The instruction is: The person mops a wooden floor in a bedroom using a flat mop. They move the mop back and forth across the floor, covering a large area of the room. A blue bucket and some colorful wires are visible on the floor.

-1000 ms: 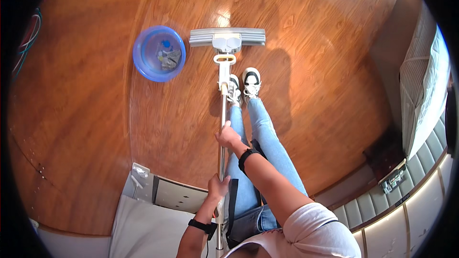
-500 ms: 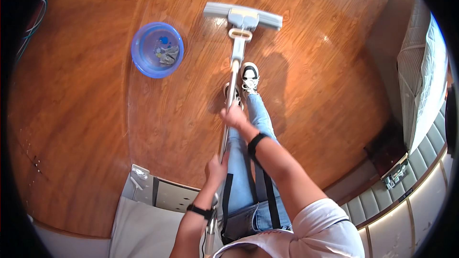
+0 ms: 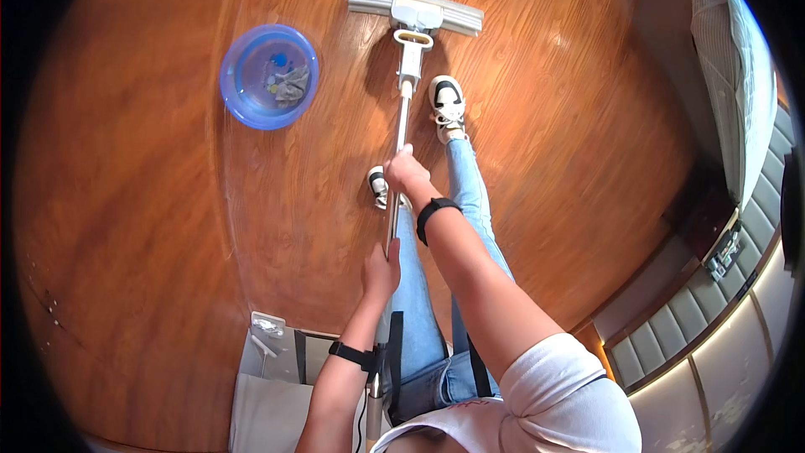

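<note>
A sponge mop with a wide grey head is in front of me, its metal pole running back between my hands toward my body. Higher on the pole, nearer the head, my right hand is wrapped round it. My left hand grips the same pole lower down, closer to my waist. A white bracket with a loop-shaped lever joins the pole to the head. Whether the sponge presses on the floor or hangs just above it, I cannot tell.
Left of the mop stands a translucent blue basin with a grey cloth inside. My right shoe is ahead of my left shoe on the wood floor. A mattress leans at the right; a padded panel lies lower right.
The mop head has shifted slightly forward and left in view, with both hands still on the pole. My feet have moved apart, the right one forward. The basin sits a little higher in view.
</note>
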Demonstrator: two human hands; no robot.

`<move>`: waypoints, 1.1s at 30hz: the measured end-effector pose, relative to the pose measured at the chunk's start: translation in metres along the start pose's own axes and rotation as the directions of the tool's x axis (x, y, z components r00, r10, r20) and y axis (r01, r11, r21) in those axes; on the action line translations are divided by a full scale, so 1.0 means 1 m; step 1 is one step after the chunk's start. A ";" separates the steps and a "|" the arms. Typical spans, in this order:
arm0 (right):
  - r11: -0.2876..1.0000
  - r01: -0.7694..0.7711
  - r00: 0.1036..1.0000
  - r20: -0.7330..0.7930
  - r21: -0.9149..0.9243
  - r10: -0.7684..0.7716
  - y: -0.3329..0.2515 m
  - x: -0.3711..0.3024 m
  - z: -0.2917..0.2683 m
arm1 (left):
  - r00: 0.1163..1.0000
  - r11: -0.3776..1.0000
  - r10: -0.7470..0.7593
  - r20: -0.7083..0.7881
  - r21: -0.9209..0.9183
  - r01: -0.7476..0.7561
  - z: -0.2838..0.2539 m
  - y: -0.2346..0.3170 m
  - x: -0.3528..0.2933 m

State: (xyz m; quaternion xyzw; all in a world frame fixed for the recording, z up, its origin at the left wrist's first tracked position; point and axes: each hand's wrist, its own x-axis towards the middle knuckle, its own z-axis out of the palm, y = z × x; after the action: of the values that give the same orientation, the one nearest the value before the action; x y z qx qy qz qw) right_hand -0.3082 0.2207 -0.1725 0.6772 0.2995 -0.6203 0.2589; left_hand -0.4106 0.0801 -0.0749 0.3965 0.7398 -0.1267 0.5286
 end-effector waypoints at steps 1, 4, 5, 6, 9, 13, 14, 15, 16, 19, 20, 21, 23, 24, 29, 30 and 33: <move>0.999 -0.005 0.999 -0.032 0.054 0.006 0.004 -0.006 0.019 | 1.000 1.000 0.014 -0.012 0.005 -0.014 0.002 -0.021 -0.008; 0.992 0.111 0.992 -0.072 0.066 -0.107 0.028 -0.014 0.078 | 1.000 0.998 -0.004 -0.027 0.058 0.005 0.007 -0.069 -0.038; 0.994 0.057 0.996 -0.076 0.094 -0.050 0.041 -0.005 0.102 | 1.000 0.997 -0.008 -0.021 0.080 0.010 0.009 -0.078 -0.049; 0.997 0.072 0.987 -0.149 0.032 -0.066 0.048 -0.011 0.125 | 0.999 0.995 -0.033 -0.018 0.097 0.034 0.007 -0.089 -0.061; 0.991 0.093 0.995 -0.039 0.093 -0.089 0.067 -0.019 0.170 | 0.996 0.984 -0.088 0.030 0.161 0.082 -0.006 -0.106 -0.093; 0.980 0.130 0.990 -0.071 0.152 -0.120 0.066 -0.043 0.192 | 0.990 0.978 -0.112 0.087 0.185 0.094 -0.021 -0.127 -0.099; 0.978 0.108 0.992 -0.084 0.178 -0.094 0.065 -0.047 0.189 | 0.990 0.981 -0.108 0.094 0.172 0.091 -0.020 -0.129 -0.096; 0.977 0.108 0.990 -0.106 0.182 -0.090 0.061 -0.048 0.189 | 0.993 0.985 -0.091 0.070 0.156 0.079 -0.024 -0.129 -0.094; 0.977 0.107 0.988 -0.132 0.184 -0.083 0.058 -0.045 0.185 | 0.997 0.991 -0.056 0.055 0.123 0.049 -0.024 -0.132 -0.087; 0.946 0.198 0.951 -0.282 0.256 -0.123 0.053 -0.016 0.150 | 0.997 0.997 0.068 0.021 0.031 -0.068 -0.022 -0.112 -0.053; 0.931 0.257 0.913 -0.381 0.260 -0.145 0.053 -0.004 0.126 | 0.992 0.992 0.126 0.015 0.011 -0.126 -0.023 -0.086 -0.037; 0.896 0.324 0.896 -0.403 0.305 -0.186 0.050 0.002 0.097 | 0.985 0.985 0.172 0.006 -0.006 -0.172 -0.026 -0.063 -0.023; 0.922 0.231 0.923 -0.368 0.310 -0.107 0.022 -0.003 0.040 | 0.985 0.985 0.172 0.003 0.035 -0.172 -0.030 -0.023 0.009; 0.940 0.234 0.862 -0.500 0.250 -0.082 0.032 0.023 0.015 | 0.977 0.977 0.215 0.013 -0.014 -0.215 -0.024 0.007 0.027; 0.962 0.142 0.948 -0.312 0.234 -0.064 0.017 0.059 -0.077 | 0.965 0.965 0.258 -0.047 0.063 -0.255 -0.023 0.080 0.063; 0.966 0.111 0.958 -0.285 0.232 -0.042 0.017 0.059 -0.074 | 0.963 0.963 0.266 -0.047 0.055 -0.263 -0.016 0.073 0.065; 0.950 0.018 0.978 -0.205 0.310 0.048 0.013 0.062 -0.042 | 0.977 0.976 0.214 -0.017 0.043 -0.213 -0.015 0.038 0.059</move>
State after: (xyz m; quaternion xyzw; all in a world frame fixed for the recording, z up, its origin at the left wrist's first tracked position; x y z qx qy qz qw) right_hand -0.2669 0.2469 -0.2304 0.7733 0.2185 -0.5827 0.1210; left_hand -0.4008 0.1411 -0.1119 0.4857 0.6960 -0.0799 0.5228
